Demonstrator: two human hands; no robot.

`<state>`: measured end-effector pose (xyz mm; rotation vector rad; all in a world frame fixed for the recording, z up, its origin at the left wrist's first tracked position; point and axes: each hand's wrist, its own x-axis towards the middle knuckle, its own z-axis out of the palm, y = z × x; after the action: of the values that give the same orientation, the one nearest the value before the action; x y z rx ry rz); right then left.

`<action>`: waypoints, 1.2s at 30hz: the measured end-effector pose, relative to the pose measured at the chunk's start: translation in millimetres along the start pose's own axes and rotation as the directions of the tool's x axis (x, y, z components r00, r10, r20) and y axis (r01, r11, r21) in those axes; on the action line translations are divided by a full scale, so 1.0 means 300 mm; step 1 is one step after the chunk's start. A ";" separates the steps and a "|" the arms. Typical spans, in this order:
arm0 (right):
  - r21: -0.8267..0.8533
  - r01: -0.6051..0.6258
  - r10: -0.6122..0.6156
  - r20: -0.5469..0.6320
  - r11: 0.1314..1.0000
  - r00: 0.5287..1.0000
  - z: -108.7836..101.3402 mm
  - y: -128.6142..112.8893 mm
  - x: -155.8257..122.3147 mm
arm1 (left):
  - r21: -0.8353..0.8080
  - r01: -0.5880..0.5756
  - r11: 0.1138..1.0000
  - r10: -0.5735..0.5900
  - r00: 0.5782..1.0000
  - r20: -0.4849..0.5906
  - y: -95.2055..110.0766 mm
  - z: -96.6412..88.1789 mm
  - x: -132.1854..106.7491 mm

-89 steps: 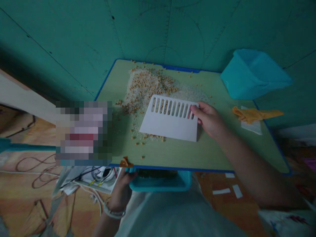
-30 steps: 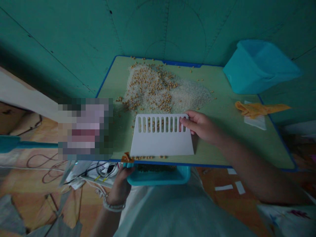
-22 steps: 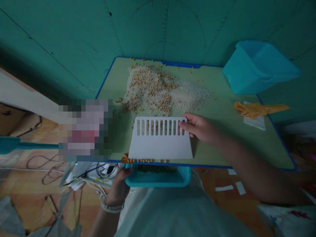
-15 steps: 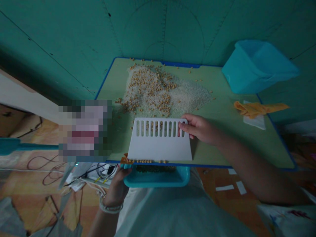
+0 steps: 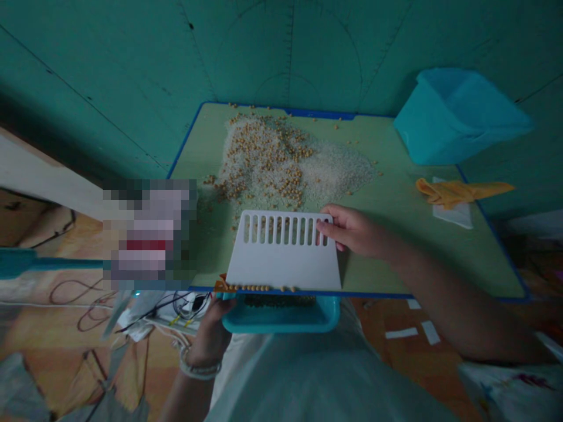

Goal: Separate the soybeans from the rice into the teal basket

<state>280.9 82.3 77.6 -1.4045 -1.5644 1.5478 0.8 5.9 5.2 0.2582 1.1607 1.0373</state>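
Observation:
My right hand (image 5: 354, 232) grips the right end of a white slotted scraper (image 5: 284, 254), whose lower edge rests at the near edge of the green table (image 5: 409, 234). A row of yellow beans (image 5: 255, 288) lies along that edge. Just below the table edge, my left hand (image 5: 212, 334) holds a teal tray (image 5: 285, 319) by its left corner. A spread of white rice mixed with yellow beans (image 5: 272, 158) covers the far middle of the table.
A teal bin (image 5: 457, 117) stands at the table's far right corner. An orange cloth (image 5: 457, 190) lies on white paper at the right edge. Cables and a white box (image 5: 176, 308) sit on the floor at left. A teal wall rises behind the table.
The scraper has been dragged from the middle of the table toward me to the near edge, pushing beans along. My left hand has kept the tray under the edge.

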 end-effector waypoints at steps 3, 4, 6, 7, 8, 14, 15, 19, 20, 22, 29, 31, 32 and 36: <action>-0.035 0.018 -0.018 0.008 0.999 1.000 0.005 0.012 -0.006 | -0.002 -0.007 1.000 0.007 1.000 -0.015 -0.005 -0.009 0.004; -0.045 0.027 -0.027 0.011 0.999 1.000 0.006 0.015 -0.009 | 0.001 -0.008 1.000 0.008 1.000 -0.014 -0.008 -0.012 0.006; -0.061 0.046 -0.045 0.018 0.997 0.999 0.005 0.018 -0.013 | 0.013 -0.004 1.000 0.005 1.000 -0.006 -0.012 -0.016 0.008; -0.064 0.052 -0.051 0.023 0.997 0.998 0.004 0.019 -0.015 | 0.018 0.000 1.000 0.000 1.000 -0.001 -0.013 -0.015 0.008; -0.065 0.058 -0.056 0.029 0.996 0.998 0.002 0.019 -0.016 | 0.021 0.003 1.000 -0.003 1.000 0.002 -0.012 -0.014 0.007; -0.057 0.074 -0.071 0.056 0.996 0.996 -0.017 0.019 -0.013 | 0.003 0.003 1.000 -0.003 1.000 -0.002 -0.005 0.003 0.006; -0.052 0.073 -0.070 0.056 0.996 0.996 -0.018 0.020 -0.012 | 0.006 0.007 1.000 -0.007 1.000 -0.003 -0.006 0.005 0.007; -0.035 0.063 -0.061 0.064 0.997 0.996 -0.013 0.024 -0.009 | 0.024 0.015 1.000 -0.016 1.000 0.027 -0.014 0.001 0.009; -0.035 0.061 -0.059 0.068 0.998 0.996 -0.012 0.024 -0.010 | 0.028 0.016 0.999 -0.017 0.999 0.036 -0.017 -0.002 0.009; -0.042 0.059 -0.056 0.073 0.997 0.996 -0.013 0.023 -0.012 | 0.034 0.019 0.999 -0.021 0.999 0.039 -0.023 -0.011 0.009; -0.057 0.027 -0.022 0.093 0.998 0.995 -0.018 0.018 -0.017 | 0.042 0.018 0.999 -0.018 1.000 0.006 -0.024 -0.031 0.012; -0.066 0.022 -0.014 0.111 0.998 0.994 -0.015 0.017 -0.021 | 0.039 0.012 0.999 -0.013 1.000 0.003 -0.024 -0.032 0.014; -0.071 0.019 -0.011 0.115 0.997 0.993 -0.014 0.017 -0.024 | 0.037 0.011 0.999 -0.011 1.000 0.004 -0.025 -0.033 0.015; -0.077 0.004 0.004 0.104 0.997 0.995 -0.021 0.016 -0.032 | 0.055 -0.004 0.998 0.004 1.000 0.002 -0.034 -0.047 0.020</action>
<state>291.0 75.2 77.2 -1.3846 -1.7027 1.5985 -5.4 0.5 -11.3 0.3048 1.1887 1.0097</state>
